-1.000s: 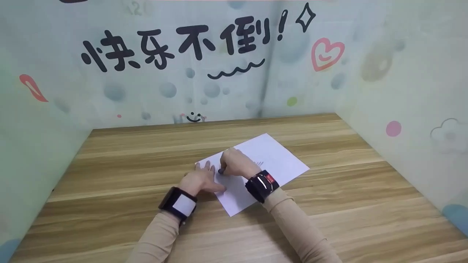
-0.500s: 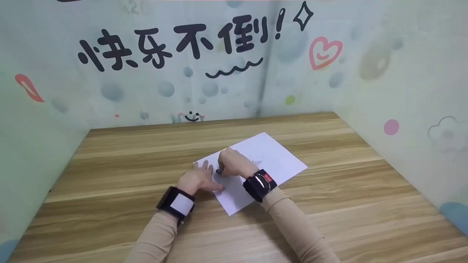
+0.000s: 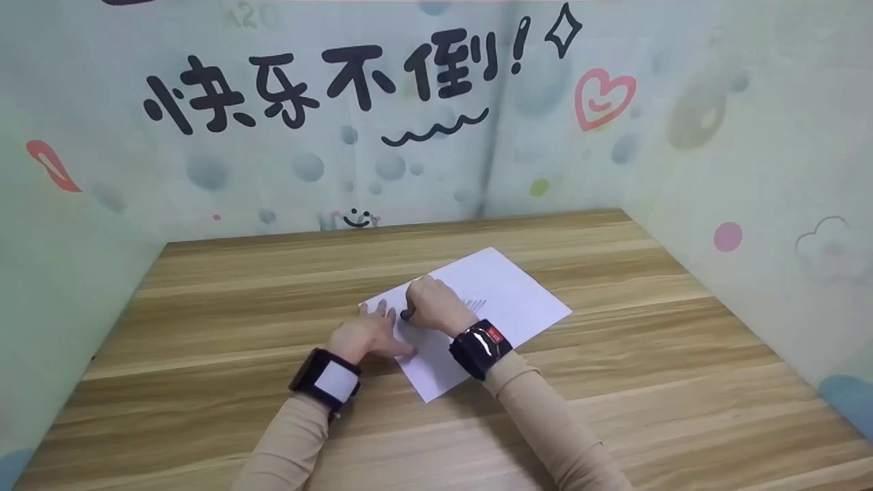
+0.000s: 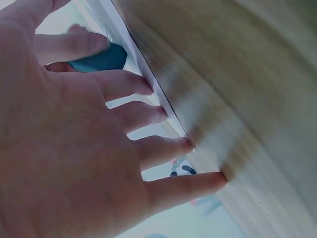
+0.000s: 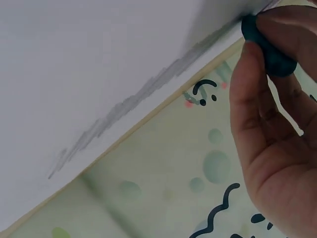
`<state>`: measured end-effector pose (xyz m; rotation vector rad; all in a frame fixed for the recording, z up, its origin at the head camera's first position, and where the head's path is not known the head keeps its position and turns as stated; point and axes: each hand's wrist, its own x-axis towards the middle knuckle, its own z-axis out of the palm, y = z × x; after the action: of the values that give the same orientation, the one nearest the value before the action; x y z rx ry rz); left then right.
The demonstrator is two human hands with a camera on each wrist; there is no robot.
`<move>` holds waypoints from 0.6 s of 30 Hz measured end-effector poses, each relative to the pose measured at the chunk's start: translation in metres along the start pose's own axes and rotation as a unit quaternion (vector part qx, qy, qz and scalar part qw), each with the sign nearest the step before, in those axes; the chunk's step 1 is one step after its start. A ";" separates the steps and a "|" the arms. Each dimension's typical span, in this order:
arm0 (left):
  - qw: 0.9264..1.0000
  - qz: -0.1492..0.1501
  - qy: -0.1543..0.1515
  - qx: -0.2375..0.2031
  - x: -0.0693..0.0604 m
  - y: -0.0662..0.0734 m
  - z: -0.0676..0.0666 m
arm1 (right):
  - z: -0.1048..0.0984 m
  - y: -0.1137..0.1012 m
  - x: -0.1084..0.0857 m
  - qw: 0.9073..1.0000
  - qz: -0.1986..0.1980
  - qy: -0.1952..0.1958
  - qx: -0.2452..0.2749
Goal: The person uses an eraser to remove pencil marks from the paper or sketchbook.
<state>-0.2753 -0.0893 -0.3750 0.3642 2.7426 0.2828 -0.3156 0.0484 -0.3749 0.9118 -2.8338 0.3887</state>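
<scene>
A white sheet of paper (image 3: 518, 293) lies at an angle on the wooden table. My left hand (image 3: 361, 337) rests with spread fingers over the sheet's left corner and edge; in the left wrist view its fingers (image 4: 163, 146) are nearly straight. My right hand (image 3: 440, 303) pinches a short, rounded dark teal block (image 5: 270, 49) between thumb and fingers, its end against the paper. A band of grey strokes (image 5: 143, 94) runs along the sheet up to the block. From the head view, the right hand and wrist cover most of that band.
The wooden table (image 3: 239, 307) extends on all sides of the paper. A printed backdrop (image 3: 307, 143) with lettering and bubbles rises along its back edge, and similar panels stand at left and right. Each wrist wears a black strap (image 3: 481, 348).
The right hand has shifted very slightly with the teal block, which stays in its grip. The left hand keeps its place on the paper. The head view has drifted a little.
</scene>
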 end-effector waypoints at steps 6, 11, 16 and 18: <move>1.000 0.000 -0.003 -0.009 0.000 0.000 0.001 | 0.000 -0.002 0.000 0.999 0.027 -0.017 -0.010; 1.000 -0.003 0.004 -0.009 0.000 0.001 0.001 | 0.000 -0.004 -0.001 0.998 0.043 -0.044 -0.016; 1.000 -0.007 0.005 0.000 0.000 0.002 0.000 | 0.000 -0.002 0.002 0.997 0.035 -0.059 -0.042; 1.000 -0.007 0.004 0.002 0.000 0.001 -0.002 | -0.001 -0.002 0.003 0.996 0.035 -0.058 -0.058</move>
<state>-0.2756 -0.0883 -0.3727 0.3442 2.7537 0.2761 -0.3168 0.0457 -0.3727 0.8408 -2.9641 0.1813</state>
